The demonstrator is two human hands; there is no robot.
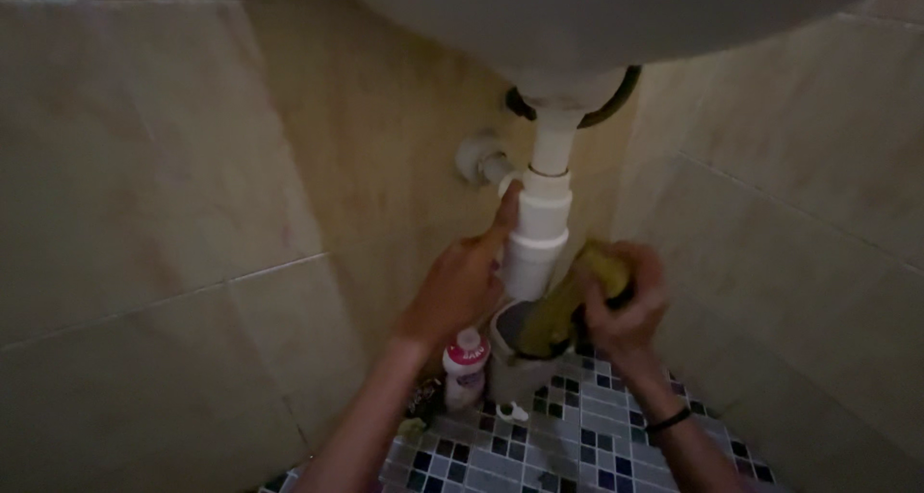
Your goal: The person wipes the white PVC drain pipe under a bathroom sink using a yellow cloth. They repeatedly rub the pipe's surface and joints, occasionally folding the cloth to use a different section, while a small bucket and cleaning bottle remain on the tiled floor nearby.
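Left hand [462,283] reaching up, right hand [626,296] clenched.
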